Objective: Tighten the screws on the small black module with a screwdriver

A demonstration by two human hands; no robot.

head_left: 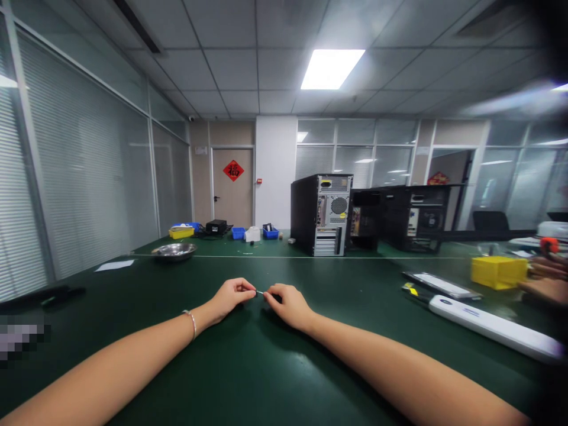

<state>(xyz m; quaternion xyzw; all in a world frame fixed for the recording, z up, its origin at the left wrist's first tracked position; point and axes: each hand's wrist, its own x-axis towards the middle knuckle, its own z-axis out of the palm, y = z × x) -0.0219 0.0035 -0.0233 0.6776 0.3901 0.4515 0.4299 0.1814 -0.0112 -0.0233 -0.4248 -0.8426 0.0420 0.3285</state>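
My left hand [229,297] and my right hand [286,303] meet over the middle of the green table [266,367]. Both are closed in a pinch, fingertips almost touching. Between them shows a tiny pale metal piece [260,292], too small to name. A bracelet sits on my left wrist. Both forearms stretch out over the table top.
A black computer tower [322,214] stands behind, with more cases to its right. A steel bowl [174,251] and small bins lie far left. At right are a white strip [492,326], a yellow box [497,271] and another person's hands [544,278].
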